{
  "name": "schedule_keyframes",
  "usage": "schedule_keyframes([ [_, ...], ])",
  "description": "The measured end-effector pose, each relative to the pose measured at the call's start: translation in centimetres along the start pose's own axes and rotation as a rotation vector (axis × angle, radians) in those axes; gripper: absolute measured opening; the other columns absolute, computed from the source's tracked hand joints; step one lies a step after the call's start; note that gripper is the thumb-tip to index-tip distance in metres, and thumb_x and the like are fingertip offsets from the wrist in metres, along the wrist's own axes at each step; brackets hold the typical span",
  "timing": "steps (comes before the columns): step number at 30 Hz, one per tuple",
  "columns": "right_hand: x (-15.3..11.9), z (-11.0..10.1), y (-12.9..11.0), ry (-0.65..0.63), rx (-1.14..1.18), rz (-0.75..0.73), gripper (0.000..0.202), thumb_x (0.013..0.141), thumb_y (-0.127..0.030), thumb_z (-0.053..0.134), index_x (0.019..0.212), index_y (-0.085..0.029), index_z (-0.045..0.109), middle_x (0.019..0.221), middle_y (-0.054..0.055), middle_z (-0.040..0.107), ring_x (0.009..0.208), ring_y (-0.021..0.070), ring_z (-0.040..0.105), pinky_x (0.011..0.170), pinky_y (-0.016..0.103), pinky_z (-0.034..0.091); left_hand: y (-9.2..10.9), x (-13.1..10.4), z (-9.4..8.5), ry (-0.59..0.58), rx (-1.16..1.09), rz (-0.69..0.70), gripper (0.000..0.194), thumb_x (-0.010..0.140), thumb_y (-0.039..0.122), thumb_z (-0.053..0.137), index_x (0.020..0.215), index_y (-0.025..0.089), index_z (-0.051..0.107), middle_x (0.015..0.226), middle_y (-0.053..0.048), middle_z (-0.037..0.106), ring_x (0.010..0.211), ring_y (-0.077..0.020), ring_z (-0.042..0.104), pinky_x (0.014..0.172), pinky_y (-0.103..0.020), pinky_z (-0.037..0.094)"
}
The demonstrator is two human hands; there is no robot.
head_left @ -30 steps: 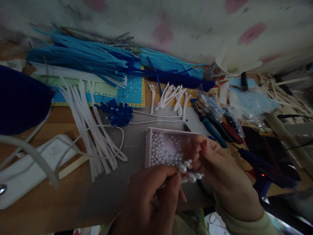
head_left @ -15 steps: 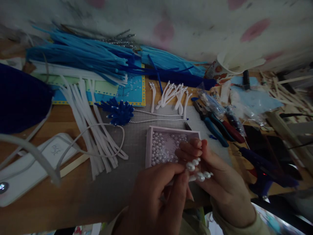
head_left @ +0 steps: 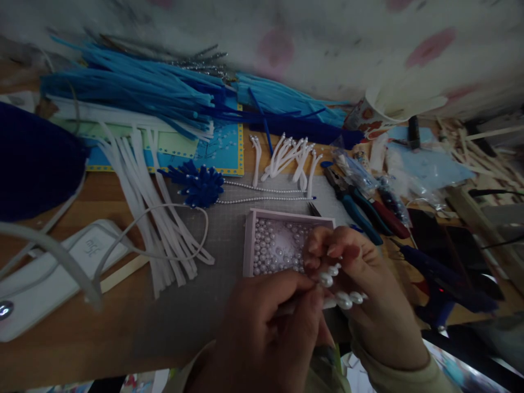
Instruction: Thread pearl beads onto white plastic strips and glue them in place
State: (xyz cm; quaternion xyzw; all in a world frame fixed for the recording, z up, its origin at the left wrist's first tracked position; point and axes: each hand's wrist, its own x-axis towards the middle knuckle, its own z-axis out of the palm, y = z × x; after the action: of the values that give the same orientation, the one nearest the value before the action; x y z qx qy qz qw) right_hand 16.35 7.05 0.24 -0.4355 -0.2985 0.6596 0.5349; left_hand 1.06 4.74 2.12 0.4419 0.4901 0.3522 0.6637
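My left hand pinches white stems tipped with pearl beads between thumb and forefinger. My right hand is close beside them, its fingers curled together just above the beads; whether a small bead sits between the fingertips is too dark to tell. Behind both hands lies a pink box of loose pearls, partly covered by my fingers. Farther back, several white stems with pearl tips rest on the grey mat.
Blue pipe cleaners and white strips lie left, near a white power bank. A blue beaded flower lies behind the box. Pliers, a glue gun and a paper cup stand or lie right.
My right hand's fingers have lifted and curled differently, shifting slightly from the left hand's fingertips. The beaded stems have moved a little to the right.
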Motion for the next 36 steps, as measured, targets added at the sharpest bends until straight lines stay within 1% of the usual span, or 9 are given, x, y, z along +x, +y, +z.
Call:
schedule_keyframes([
  [5, -0.30, 0.06, 0.03, 0.010, -0.022, -0.012, 0.020, 0.078, -0.045, 0.086, 0.073, -0.028, 0.077, 0.083, -0.001, 0.071, 0.062, 0.0120, 0.067, 0.055, 0.023, 0.054, -0.06, -0.11, -0.01, 0.018, 0.021, -0.032, 0.020, 0.091, 0.027, 0.060, 0.073, 0.023, 0.069, 0.058, 0.002, 0.071, 0.058, -0.0132, 0.070, 0.060, -0.020, 0.054],
  [11, -0.26, 0.24, 0.00, 0.003, -0.048, -0.024, 0.021, 0.075, -0.045, 0.089, 0.071, -0.028, 0.077, 0.083, 0.000, 0.073, 0.062, 0.0133, 0.068, 0.056, 0.025, 0.057, 0.07, -0.04, -0.04, 0.007, -0.016, -0.036, 0.021, 0.091, 0.027, 0.060, 0.071, 0.023, 0.068, 0.057, 0.001, 0.072, 0.055, -0.0142, 0.069, 0.055, -0.021, 0.053],
  [14, -0.38, 0.29, 0.01, 0.004, -0.054, -0.037, 0.019, 0.077, -0.045, 0.087, 0.073, -0.028, 0.078, 0.085, 0.000, 0.073, 0.065, 0.0125, 0.068, 0.057, 0.024, 0.056, 0.16, -0.05, -0.01, -0.011, -0.020, -0.037, 0.021, 0.090, 0.027, 0.061, 0.071, 0.023, 0.067, 0.057, 0.000, 0.071, 0.055, -0.0146, 0.069, 0.055, -0.021, 0.054],
  [17, -0.54, 0.27, 0.02, 0.001, -0.053, -0.046, 0.018, 0.079, -0.044, 0.086, 0.075, -0.028, 0.078, 0.087, 0.000, 0.072, 0.067, 0.0116, 0.067, 0.057, 0.022, 0.054, 0.14, -0.19, 0.02, 0.027, 0.011, -0.037, 0.020, 0.090, 0.026, 0.061, 0.072, 0.023, 0.068, 0.059, 0.001, 0.070, 0.058, -0.0140, 0.069, 0.060, -0.021, 0.055],
  [23, -0.65, 0.21, 0.00, 0.032, -0.112, -0.046, 0.023, 0.077, -0.048, 0.086, 0.072, -0.029, 0.076, 0.083, 0.002, 0.071, 0.068, 0.0156, 0.063, 0.055, 0.026, 0.053, -0.07, -0.18, -0.04, 0.041, 0.044, -0.002, 0.021, 0.091, 0.026, 0.062, 0.071, 0.023, 0.069, 0.057, 0.001, 0.071, 0.057, -0.0143, 0.068, 0.058, -0.021, 0.053],
  [25, -0.72, 0.24, 0.01, 0.044, -0.127, -0.050, 0.023, 0.077, -0.048, 0.086, 0.072, -0.029, 0.076, 0.081, 0.002, 0.071, 0.072, 0.0176, 0.064, 0.055, 0.026, 0.053, -0.05, -0.10, -0.10, 0.022, 0.038, -0.001, 0.022, 0.091, 0.027, 0.061, 0.071, 0.023, 0.068, 0.056, 0.001, 0.071, 0.056, -0.0145, 0.068, 0.057, -0.021, 0.052],
  [27, -0.78, 0.25, 0.02, 0.059, -0.131, -0.052, 0.022, 0.078, -0.048, 0.086, 0.073, -0.029, 0.076, 0.080, 0.003, 0.071, 0.075, 0.0186, 0.064, 0.057, 0.027, 0.052, 0.02, -0.11, -0.13, 0.003, 0.030, -0.018, 0.021, 0.091, 0.028, 0.061, 0.072, 0.023, 0.068, 0.057, 0.000, 0.071, 0.055, -0.0144, 0.068, 0.056, -0.021, 0.052],
  [32, -0.69, 0.08, -0.08, 0.039, -0.137, -0.055, 0.020, 0.076, -0.048, 0.087, 0.072, -0.030, 0.078, 0.082, 0.003, 0.073, 0.075, 0.0178, 0.063, 0.057, 0.026, 0.050, 0.14, -0.54, -0.05, 0.048, 0.069, -0.078, 0.021, 0.090, 0.029, 0.062, 0.072, 0.024, 0.071, 0.059, 0.001, 0.069, 0.058, -0.0141, 0.065, 0.059, -0.021, 0.054],
  [36, -0.57, -0.06, -0.16, 0.028, -0.160, -0.071, 0.020, 0.075, -0.049, 0.087, 0.072, -0.030, 0.080, 0.083, 0.003, 0.072, 0.076, 0.0183, 0.063, 0.061, 0.027, 0.051, 0.00, -0.69, 0.01, 0.059, 0.061, -0.076, 0.019, 0.090, 0.027, 0.062, 0.074, 0.025, 0.072, 0.061, 0.000, 0.069, 0.060, -0.0155, 0.065, 0.061, -0.023, 0.055],
])
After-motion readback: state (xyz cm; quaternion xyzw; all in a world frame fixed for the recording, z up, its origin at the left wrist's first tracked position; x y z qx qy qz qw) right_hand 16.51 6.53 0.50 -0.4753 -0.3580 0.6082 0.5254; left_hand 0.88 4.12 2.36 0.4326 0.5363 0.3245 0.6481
